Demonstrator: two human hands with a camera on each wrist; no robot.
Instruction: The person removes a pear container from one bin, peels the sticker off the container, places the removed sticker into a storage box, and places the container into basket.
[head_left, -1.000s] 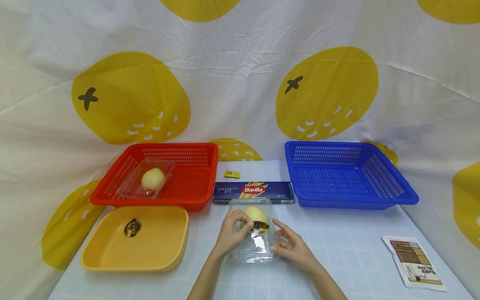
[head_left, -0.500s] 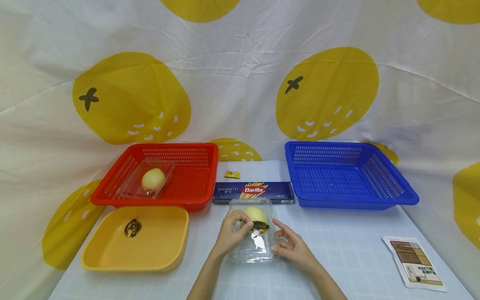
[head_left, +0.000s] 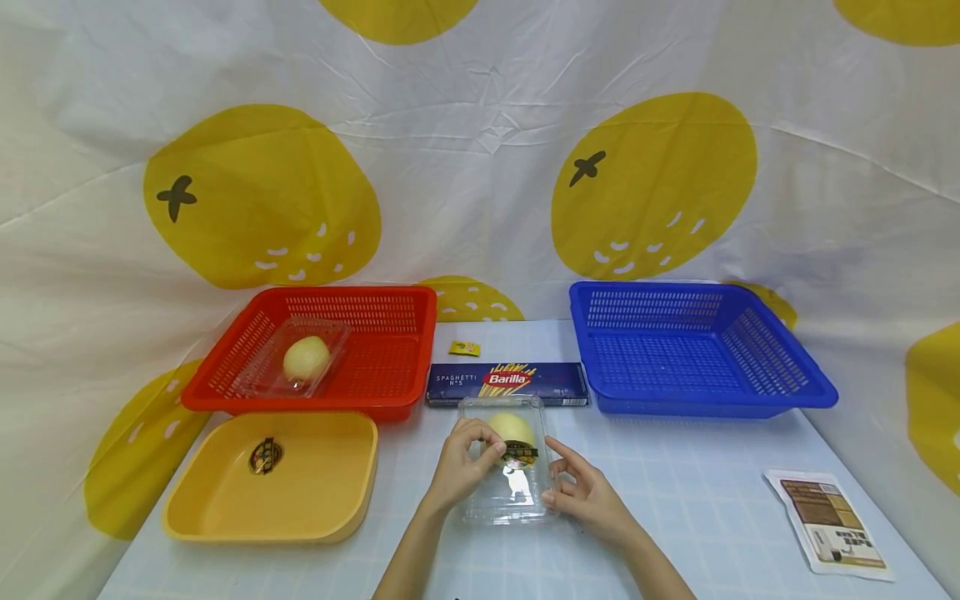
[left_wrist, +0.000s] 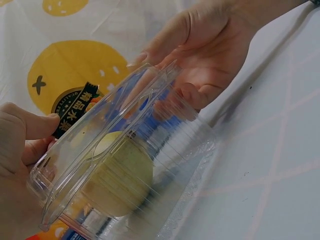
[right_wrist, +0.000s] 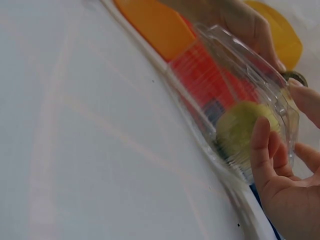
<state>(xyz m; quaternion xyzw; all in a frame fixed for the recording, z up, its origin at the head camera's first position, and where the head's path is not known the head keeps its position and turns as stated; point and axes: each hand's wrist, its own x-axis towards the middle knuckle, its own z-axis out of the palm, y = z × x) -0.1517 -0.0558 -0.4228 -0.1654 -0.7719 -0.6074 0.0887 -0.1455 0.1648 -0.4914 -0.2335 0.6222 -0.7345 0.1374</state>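
In the head view, a clear plastic clamshell box point(head_left: 510, 500) with a pale yellow round fruit point(head_left: 510, 427) inside stands on the table between the hands. My left hand point(head_left: 467, 467) pinches the edge of a black-and-gold round sticker point(head_left: 519, 453) between thumb and forefinger, over the lid. The left wrist view shows the sticker point(left_wrist: 75, 107) standing against the lid, with the box's lid closed. My right hand point(head_left: 588, 500) holds the box's right side, its thumb and fingers at the rim; in the right wrist view, bent fingers point(right_wrist: 267, 155) lie along the side wall.
Beyond the box lies a blue spaghetti box point(head_left: 457, 392), with a small yellow packet point(head_left: 464, 348) behind. A red basket point(head_left: 390, 408) holds another boxed fruit point(head_left: 306, 359). A yellow tray point(head_left: 300, 508) contains another sticker point(head_left: 265, 456). A blue basket point(head_left: 697, 408) and a brown-white pouch point(head_left: 828, 525) are at right.
The sticker at my left fingertips has turned slightly, its dark band now more level. Both hands and the box have stayed in place.
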